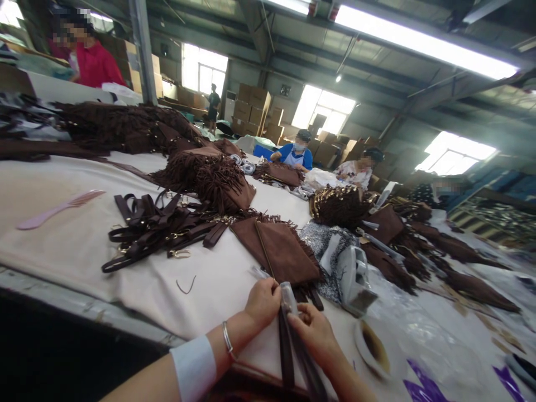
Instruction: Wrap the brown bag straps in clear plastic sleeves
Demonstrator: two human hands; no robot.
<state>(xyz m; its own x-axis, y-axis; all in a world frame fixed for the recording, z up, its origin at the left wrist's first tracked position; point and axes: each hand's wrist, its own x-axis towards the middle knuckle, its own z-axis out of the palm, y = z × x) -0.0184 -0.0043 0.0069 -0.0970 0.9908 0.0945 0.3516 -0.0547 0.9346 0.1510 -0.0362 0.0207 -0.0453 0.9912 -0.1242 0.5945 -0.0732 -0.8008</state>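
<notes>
Both hands — left hand [263, 302], right hand [315, 333] — pinch brown strap [286, 353] (plastic-wrapped tip).

I'm looking across a long counter [62, 190] covered in pale cloth, inside a big workshop hall. Overhead runs a dark metal roof [377, 61] on steel beams, with bright fluorescent tube lights [422, 42]. Daylight glares through several windows [322, 109] in the far wall. Stacks of cardboard boxes [255, 109] stand against that wall, and a grey steel column [142, 50] rises at left.
</notes>
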